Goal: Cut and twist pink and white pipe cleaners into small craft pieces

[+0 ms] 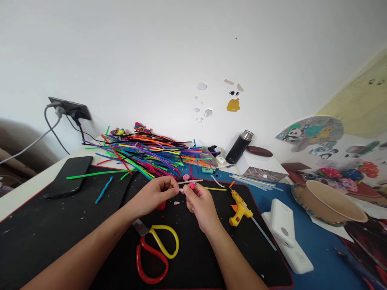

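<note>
My left hand [163, 193] is closed, thumb and forefinger pinching one end of a small pale pink piece [181, 190], perhaps fuzzy stem. My right hand [200, 202] pinches the other end, and a bright pink bit [192, 185] shows at its fingertips. Just beyond the fingers lie a pink coil [186, 177] and a pale pink fuzzy stem [198, 181]. A small pale pink scrap [177, 203] rests on the black mat [193, 249] between my hands. Nearer to me are scissors [157, 245] with one red and one yellow handle loop.
A yellow glue gun [240, 208] lies right of my right hand, near white power banks [283, 221]. Colourful fuzzy stems [151, 155] are heaped at the back. A black phone [71, 177] lies left; a black flask [239, 147] and a green lighter [207, 170] are behind.
</note>
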Tool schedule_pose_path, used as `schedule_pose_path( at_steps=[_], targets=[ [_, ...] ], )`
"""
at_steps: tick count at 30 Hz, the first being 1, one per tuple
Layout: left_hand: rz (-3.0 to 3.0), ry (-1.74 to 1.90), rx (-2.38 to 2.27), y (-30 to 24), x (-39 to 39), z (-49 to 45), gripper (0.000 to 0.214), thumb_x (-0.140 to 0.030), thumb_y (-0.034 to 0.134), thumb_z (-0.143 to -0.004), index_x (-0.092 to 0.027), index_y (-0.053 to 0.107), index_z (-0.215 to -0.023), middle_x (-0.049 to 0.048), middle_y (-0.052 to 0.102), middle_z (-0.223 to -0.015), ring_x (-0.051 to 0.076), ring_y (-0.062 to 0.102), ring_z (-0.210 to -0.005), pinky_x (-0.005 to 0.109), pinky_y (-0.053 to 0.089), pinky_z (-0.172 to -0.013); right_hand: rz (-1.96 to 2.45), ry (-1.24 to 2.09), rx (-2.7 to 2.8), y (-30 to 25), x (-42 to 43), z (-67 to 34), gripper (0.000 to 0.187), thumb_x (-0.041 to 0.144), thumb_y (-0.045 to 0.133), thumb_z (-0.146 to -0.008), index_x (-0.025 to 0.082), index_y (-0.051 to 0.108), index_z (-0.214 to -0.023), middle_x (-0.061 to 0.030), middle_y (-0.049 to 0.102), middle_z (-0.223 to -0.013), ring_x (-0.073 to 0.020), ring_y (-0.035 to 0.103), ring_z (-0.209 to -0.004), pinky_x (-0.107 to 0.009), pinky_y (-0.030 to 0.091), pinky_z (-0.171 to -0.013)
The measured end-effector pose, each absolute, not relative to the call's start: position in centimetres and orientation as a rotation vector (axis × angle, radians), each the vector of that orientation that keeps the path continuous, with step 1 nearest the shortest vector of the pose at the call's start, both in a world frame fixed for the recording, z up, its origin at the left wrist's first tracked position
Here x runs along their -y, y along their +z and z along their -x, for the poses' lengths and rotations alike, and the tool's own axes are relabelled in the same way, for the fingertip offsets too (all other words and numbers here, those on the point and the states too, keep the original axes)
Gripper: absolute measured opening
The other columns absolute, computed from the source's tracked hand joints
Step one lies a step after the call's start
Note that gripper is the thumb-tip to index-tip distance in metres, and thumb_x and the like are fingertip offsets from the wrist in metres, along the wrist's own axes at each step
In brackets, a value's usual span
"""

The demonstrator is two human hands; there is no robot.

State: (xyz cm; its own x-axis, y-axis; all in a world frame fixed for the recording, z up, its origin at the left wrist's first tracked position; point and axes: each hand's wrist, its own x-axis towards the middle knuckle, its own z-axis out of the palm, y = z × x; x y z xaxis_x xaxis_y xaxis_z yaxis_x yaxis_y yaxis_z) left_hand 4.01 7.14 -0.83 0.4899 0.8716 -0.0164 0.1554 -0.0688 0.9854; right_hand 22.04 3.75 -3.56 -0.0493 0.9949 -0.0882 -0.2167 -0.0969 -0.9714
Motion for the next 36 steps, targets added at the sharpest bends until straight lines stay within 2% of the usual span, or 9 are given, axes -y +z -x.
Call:
schedule_pose_path(
  at_steps=[3, 8, 14, 20, 24, 28, 36],
  targets=[
    [-1.516, 0.787, -0.92, -0.9, -7.3, -4.0, 0.034, -0.053, 0.069, -0.088, -0.02, 0.062, -0.085, -0.0068, 0.052, -0.058, 0.011, 0.047, -0.05, 0.022, 0.035, -0.049, 1.098, 1.409, 1.058, -3.4, -3.7, -22.0, 0.04, 0.055, 0.077, -0.082, 0.018, 0.062, -0.083, 0.0121, 0.033, -0.052, -0.006, 0.024, -0.044, -0.023, 0.016, -0.043],
    [-1.507, 0.775, -0.921, -0.7, -7.2, -3.9, 0.033, -0.052, 0.069, -0.088, -0.02, 0.062, -0.083, -0.0061, 0.055, -0.055, 0.012, 0.048, -0.049, 0.022, 0.035, -0.049, 1.063, 1.446, 1.023, -3.0, -3.6, -22.1, 0.042, 0.056, 0.079, -0.081, 0.02, 0.057, -0.081, 0.0117, 0.035, -0.056, -0.0053, 0.023, -0.044, -0.023, 0.015, -0.043],
    [-1.552, 0.765, -0.921, -0.7, -7.2, -3.9, 0.037, -0.056, 0.07, -0.086, -0.02, 0.062, -0.082, -0.0055, 0.056, -0.06, 0.011, 0.048, -0.051, 0.022, 0.036, -0.049, 1.06, 1.447, 1.113, -3.2, -3.5, -22.0, 0.037, 0.052, 0.076, -0.085, 0.021, 0.056, -0.081, 0.0121, 0.033, -0.054, -0.006, 0.024, -0.043, -0.024, 0.015, -0.043],
    [-1.456, 0.784, -0.884, -1.0, -7.4, -3.9, 0.044, -0.062, 0.067, -0.089, -0.019, 0.064, -0.085, -0.0066, 0.05, -0.058, 0.011, 0.047, -0.049, 0.022, 0.036, -0.047, 1.093, 1.412, 1.068, -3.1, -3.5, -22.0, 0.037, 0.05, 0.077, -0.083, 0.022, 0.055, -0.079, 0.0127, 0.033, -0.051, -0.0062, 0.023, -0.043, -0.024, 0.015, -0.043],
    [-1.375, 0.812, -0.838, -0.9, -7.5, -4.0, 0.043, -0.059, 0.076, -0.084, -0.018, 0.068, -0.092, -0.0054, 0.055, -0.063, 0.01, 0.049, -0.05, 0.021, 0.038, -0.047, 1.07, 1.443, 1.03, -2.9, -3.4, -22.0, 0.037, 0.051, 0.077, -0.083, 0.021, 0.056, -0.081, 0.0129, 0.032, -0.051, -0.0056, 0.022, -0.042, -0.024, 0.014, -0.043],
    [-1.38, 0.815, -0.822, -0.6, -7.4, -4.1, 0.042, -0.056, 0.081, -0.079, -0.018, 0.069, -0.088, -0.0045, 0.057, -0.064, 0.01, 0.049, -0.052, 0.021, 0.039, -0.047, 1.055, 1.455, 1.023, -2.8, -3.3, -21.8, 0.039, 0.051, 0.078, -0.082, 0.021, 0.053, -0.079, 0.0125, 0.033, -0.052, -0.0051, 0.023, -0.041, -0.024, 0.013, -0.043],
    [-1.375, 0.816, -0.833, -0.5, -7.3, -3.9, 0.043, -0.058, 0.081, -0.079, -0.018, 0.065, -0.084, -0.0057, 0.057, -0.058, 0.01, 0.051, -0.048, 0.022, 0.04, -0.048, 1.027, 1.5, 0.977, -2.5, -3.3, -22.0, 0.042, 0.056, 0.08, -0.081, 0.019, 0.061, -0.085, 0.0111, 0.037, -0.055, -0.0044, 0.026, -0.042, -0.023, 0.013, -0.044]
  ],
)
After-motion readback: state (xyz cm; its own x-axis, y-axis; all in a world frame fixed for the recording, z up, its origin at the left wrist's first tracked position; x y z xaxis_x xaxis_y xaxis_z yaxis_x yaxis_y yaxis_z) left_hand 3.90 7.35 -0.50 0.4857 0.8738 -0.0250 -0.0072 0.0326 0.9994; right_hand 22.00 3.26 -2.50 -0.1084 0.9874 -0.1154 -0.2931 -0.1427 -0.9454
